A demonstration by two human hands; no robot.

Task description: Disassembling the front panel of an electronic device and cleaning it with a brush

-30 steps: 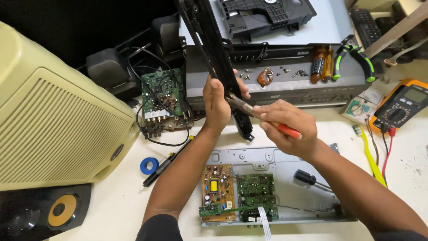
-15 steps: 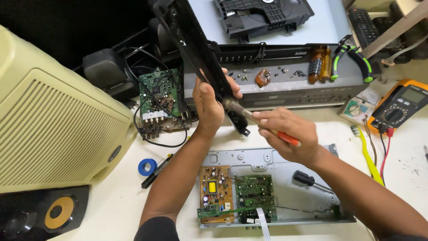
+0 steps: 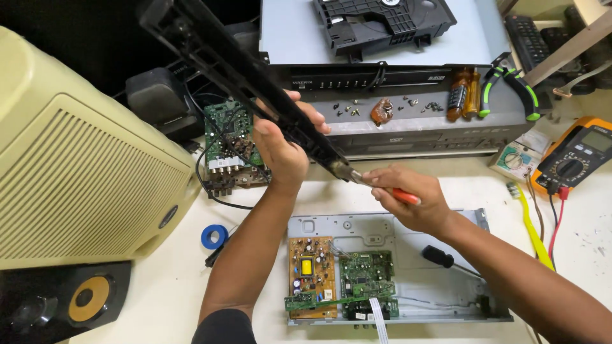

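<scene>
My left hand point(image 3: 282, 145) grips a long black plastic front panel point(image 3: 217, 60), held up at a slant from upper left down toward the middle. My right hand point(image 3: 408, 196) holds a screwdriver with a red handle point(image 3: 404, 195); its metal tip touches the panel's lower end point(image 3: 341, 171). Below both hands lies an open grey metal chassis point(image 3: 421, 280) holding an orange circuit board point(image 3: 310, 275) and a green circuit board point(image 3: 366, 278).
A large cream speaker point(image 3: 76, 172) fills the left side, a black speaker point(image 3: 64, 302) below it. Behind are stacked players with loose screws point(image 3: 382, 105), pliers point(image 3: 510, 86) and a green board point(image 3: 226, 143). A multimeter point(image 3: 574, 159), blue tape roll point(image 3: 214, 236) and black-handled screwdriver point(image 3: 443, 258) lie around.
The panel has tilted from nearly upright to a flatter slant, its top swinging left. My left hand shifted slightly left along it; my right hand keeps the screwdriver at its lower end.
</scene>
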